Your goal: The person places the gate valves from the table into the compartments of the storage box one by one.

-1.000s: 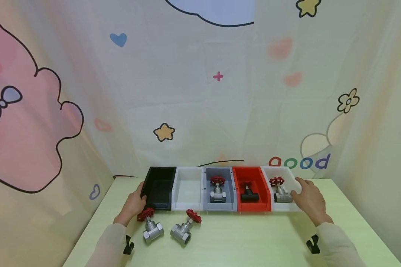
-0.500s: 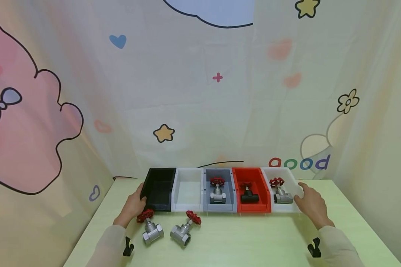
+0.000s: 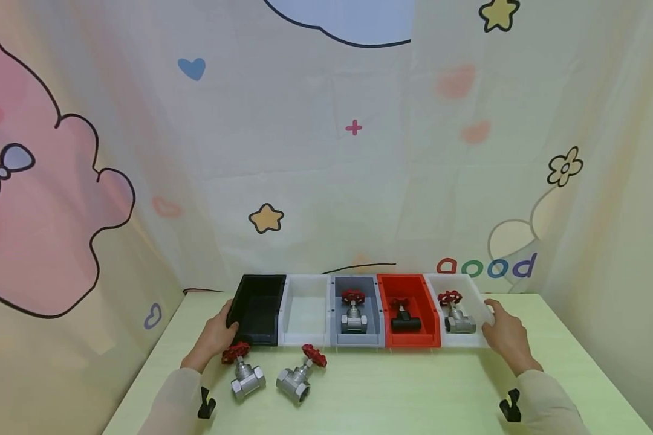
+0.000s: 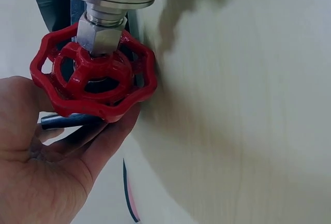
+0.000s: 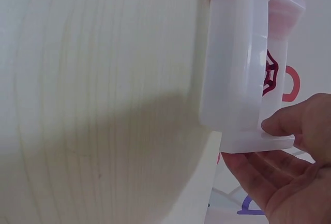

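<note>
A row of joined bins stands at the back of the table. My left hand (image 3: 211,339) grips the outer wall of the black bin (image 3: 258,308) at the row's left end. At the other end my right hand (image 3: 508,338) pinches the side wall of the right white bin (image 5: 245,74), thumb inside the rim and fingers outside. Gate valves with red handwheels lie in the grey bin (image 3: 381,302), the red bin (image 3: 423,290) and the right white bin. Close to my left hand lies a steel gate valve (image 3: 247,379); its red handwheel (image 4: 93,76) partly covers that hand in the left wrist view.
A second loose gate valve (image 3: 294,382) lies right of the first, in front of the left white bin (image 3: 307,308). Behind the row hangs a printed curtain (image 3: 315,181). The pale wooden table (image 3: 413,393) extends in front of the bins.
My right hand has slid slightly right and toward me along the white bin's rim, its thumb less far inside. The left hand and the bins stay nearly where they were.
</note>
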`<state>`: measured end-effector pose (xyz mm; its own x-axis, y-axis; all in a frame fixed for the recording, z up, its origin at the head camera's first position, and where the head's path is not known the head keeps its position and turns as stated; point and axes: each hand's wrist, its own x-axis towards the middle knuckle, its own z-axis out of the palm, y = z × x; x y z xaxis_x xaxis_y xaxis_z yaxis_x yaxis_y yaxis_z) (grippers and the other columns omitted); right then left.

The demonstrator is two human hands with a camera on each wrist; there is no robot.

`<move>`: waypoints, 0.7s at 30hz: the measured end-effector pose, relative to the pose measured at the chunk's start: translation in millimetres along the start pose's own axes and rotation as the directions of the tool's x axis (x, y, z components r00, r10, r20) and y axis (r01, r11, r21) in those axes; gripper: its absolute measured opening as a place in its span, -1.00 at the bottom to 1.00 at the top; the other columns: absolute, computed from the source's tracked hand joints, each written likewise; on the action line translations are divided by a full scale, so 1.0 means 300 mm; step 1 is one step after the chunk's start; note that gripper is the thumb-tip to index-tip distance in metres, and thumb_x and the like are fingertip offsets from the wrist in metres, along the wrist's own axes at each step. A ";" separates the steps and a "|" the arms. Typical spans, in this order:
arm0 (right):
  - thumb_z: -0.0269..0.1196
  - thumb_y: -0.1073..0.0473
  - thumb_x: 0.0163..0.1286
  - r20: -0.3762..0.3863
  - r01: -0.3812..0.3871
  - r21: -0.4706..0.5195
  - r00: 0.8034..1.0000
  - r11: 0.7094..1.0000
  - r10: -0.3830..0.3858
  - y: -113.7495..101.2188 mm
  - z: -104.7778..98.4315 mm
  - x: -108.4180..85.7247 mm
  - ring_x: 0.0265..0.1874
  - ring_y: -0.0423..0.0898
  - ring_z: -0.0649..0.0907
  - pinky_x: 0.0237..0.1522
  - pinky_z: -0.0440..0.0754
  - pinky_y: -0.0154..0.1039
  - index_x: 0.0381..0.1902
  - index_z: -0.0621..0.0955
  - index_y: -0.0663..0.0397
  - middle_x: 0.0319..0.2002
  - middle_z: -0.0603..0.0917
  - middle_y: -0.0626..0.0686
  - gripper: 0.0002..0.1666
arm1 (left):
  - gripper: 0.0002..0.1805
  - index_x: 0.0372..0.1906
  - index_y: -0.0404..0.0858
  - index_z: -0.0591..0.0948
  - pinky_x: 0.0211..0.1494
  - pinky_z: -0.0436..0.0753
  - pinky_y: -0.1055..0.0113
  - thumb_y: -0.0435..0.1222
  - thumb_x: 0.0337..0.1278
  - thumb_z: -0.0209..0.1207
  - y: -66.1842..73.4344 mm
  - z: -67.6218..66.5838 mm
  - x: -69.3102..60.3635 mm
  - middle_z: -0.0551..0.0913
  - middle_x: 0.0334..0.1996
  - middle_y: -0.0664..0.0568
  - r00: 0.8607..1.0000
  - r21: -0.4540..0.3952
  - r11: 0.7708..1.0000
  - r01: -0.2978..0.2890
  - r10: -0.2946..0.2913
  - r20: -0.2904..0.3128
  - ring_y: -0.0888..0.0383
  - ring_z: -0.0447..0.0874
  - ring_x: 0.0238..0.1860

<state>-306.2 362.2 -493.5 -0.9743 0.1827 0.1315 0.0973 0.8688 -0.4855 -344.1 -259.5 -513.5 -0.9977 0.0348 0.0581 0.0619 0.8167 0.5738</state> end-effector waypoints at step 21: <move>0.07 0.26 0.30 -0.034 0.042 -0.020 0.999 0.999 -0.043 0.013 0.011 -0.011 -0.08 0.49 0.60 -0.21 0.58 0.24 0.29 0.30 0.46 0.08 0.52 0.56 -0.37 | -0.20 0.54 -0.27 0.06 0.33 0.34 -0.26 -0.20 0.32 0.13 0.083 -0.058 -0.060 0.09 0.48 -0.32 0.985 0.042 0.992 -0.123 0.127 -0.115 -0.36 0.24 0.40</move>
<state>-303.1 363.3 -498.7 -0.9701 0.1611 0.1815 0.0605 0.8848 -0.4620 -324.0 -249.8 -486.2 -0.9720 0.0721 0.2238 0.1831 0.8294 0.5279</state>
